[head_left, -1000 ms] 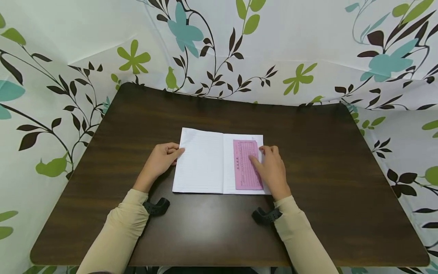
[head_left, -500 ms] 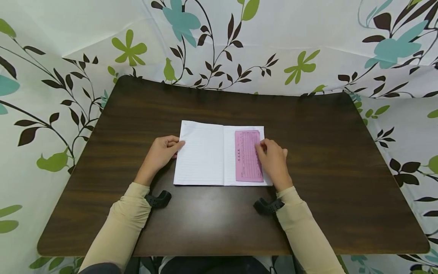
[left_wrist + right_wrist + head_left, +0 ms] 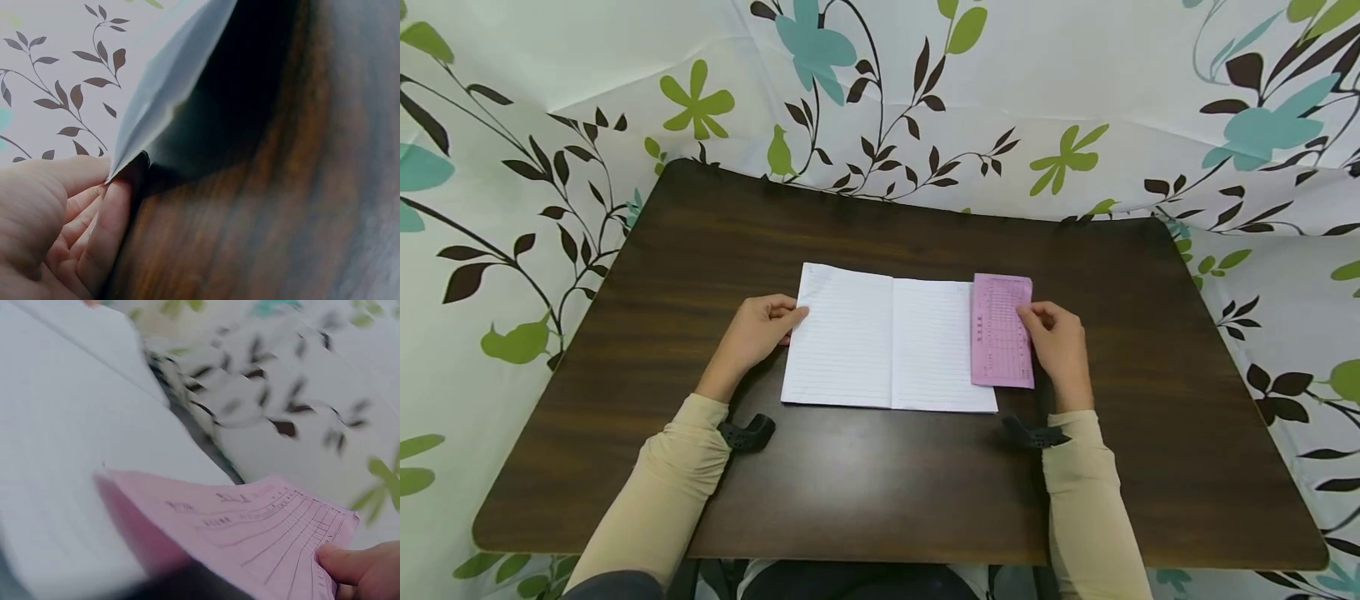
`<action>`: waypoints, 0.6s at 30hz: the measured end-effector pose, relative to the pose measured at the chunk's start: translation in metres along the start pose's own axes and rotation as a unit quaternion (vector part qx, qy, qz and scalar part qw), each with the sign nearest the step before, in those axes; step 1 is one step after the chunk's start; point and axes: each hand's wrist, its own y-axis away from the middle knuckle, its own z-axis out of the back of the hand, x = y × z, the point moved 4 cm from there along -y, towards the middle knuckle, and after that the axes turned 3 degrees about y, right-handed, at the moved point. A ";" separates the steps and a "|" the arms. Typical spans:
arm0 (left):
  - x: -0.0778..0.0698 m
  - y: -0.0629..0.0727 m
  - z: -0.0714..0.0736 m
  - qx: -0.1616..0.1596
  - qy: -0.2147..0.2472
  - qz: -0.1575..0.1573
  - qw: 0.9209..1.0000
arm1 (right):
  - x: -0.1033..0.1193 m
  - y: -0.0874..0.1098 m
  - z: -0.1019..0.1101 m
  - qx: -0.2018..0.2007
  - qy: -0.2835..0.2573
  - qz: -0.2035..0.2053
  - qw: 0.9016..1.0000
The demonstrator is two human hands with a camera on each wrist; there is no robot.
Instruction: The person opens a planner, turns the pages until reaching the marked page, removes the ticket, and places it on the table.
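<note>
An open notebook with blank ruled pages lies in the middle of the table. My left hand pinches the left edge of its left page between thumb and fingers. In the left wrist view the page edge rises from that pinch, with a dark gap under it. My right hand pinches a pink printed slip by its right edge. The slip overlaps the right edge of the notebook and reaches out past it. The right wrist view shows the slip bowed, its near corner lifted over the white page.
The dark wooden table spreads around the notebook on all sides. Behind it hangs a white cloth with leaf and flower prints. Black bands sit on both wrists.
The pink slip has moved right, from lying on the right page to hanging past its edge, carried by my right hand. My left hand keeps its hold on the left page.
</note>
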 end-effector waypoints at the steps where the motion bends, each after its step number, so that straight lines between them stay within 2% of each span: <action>1: 0.000 0.000 0.000 0.000 -0.001 -0.002 1.000 | -0.007 -0.001 0.006 -0.006 0.003 -0.011 1.000; 7: 0.001 0.001 0.000 0.003 -0.004 -0.008 1.000 | -0.038 -0.001 0.027 -0.022 0.043 -0.069 0.996; 14: -0.001 0.000 -0.001 -0.003 -0.005 -0.009 1.000 | -0.045 -0.001 0.036 -0.022 0.087 -0.104 0.991; 16: -0.001 0.000 -0.001 -0.005 -0.007 -0.005 1.000 | -0.040 0.001 0.037 -0.030 0.099 -0.092 0.990; 18: -0.001 0.000 -0.001 -0.005 -0.010 -0.002 1.000 | -0.030 0.003 0.035 -0.029 0.105 -0.050 0.993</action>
